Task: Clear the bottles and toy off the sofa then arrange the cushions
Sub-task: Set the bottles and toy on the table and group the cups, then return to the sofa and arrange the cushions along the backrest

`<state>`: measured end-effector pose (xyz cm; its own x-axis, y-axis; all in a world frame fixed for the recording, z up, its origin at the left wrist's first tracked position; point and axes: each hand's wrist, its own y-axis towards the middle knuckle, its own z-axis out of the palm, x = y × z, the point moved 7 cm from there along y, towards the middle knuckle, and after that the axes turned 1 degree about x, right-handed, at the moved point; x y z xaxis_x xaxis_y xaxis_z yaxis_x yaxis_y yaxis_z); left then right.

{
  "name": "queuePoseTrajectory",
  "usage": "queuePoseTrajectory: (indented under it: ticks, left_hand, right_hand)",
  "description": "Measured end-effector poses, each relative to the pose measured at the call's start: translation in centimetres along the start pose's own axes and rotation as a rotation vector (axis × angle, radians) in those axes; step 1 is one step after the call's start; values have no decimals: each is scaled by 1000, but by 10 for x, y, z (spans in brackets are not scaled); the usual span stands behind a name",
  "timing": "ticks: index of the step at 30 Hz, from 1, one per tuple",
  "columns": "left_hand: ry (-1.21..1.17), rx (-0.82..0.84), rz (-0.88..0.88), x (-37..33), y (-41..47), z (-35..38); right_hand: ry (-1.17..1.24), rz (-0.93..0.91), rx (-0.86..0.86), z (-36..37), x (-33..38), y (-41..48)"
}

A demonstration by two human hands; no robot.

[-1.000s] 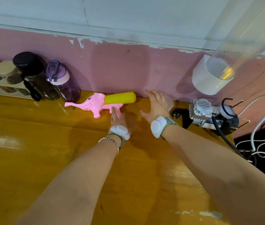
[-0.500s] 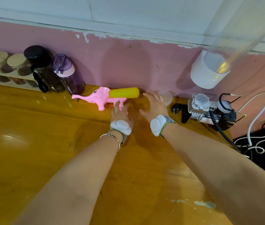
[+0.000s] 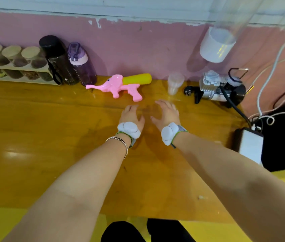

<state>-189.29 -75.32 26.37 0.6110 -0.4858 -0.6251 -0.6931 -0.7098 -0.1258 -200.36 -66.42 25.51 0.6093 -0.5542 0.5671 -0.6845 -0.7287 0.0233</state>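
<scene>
Here, orange tabletop (image 3: 33, 137) against pink wall (image 3: 138, 49).

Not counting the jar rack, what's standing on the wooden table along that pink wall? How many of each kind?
Bottles: 2, black bottle and purple bottle
Toy: 1
Cup: 1
Compressor: 1
Total: 5

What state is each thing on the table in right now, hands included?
Black bottle: upright, lid on.
Purple bottle: upright, cap shut.
Elephant toy: lying on its side, untouched.
Clear cup: upright, untouched.
Left hand: open, holding nothing.
Right hand: open, holding nothing.
</scene>
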Motion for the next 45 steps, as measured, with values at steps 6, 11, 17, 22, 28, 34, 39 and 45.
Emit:
queuePoseTrajectory:
  ticks: [6,11,17,22,28,34,39,45]
  left_hand:
    - [8,120,73,32,-68,0]
    - [39,208,172,33,-137,11]
    - [67,325,297,25,-211,42]
    - [85,457,467,2,-279,77]
    - [202,683,657,-24,-384,127]
    - [322,880,845,-36,-523,179]
    - [386,1012,1021,-37,-660,210]
    - [427,1195,1319,-14,-868,227]
  right_hand:
    - [64,160,-150,24,14,-107]
    - [95,334,-218,31,21,-202]
    - [103,544,-339,29,9,-312]
    - [114,700,-458,25,-11,-398]
    - [163,934,-607,28,-39,-530]
    - [230,1232,-794,39,-44,-699]
    - [225,1430,-975,50,-23,-847]
    - [307,1716,-1142,88,14,-1055]
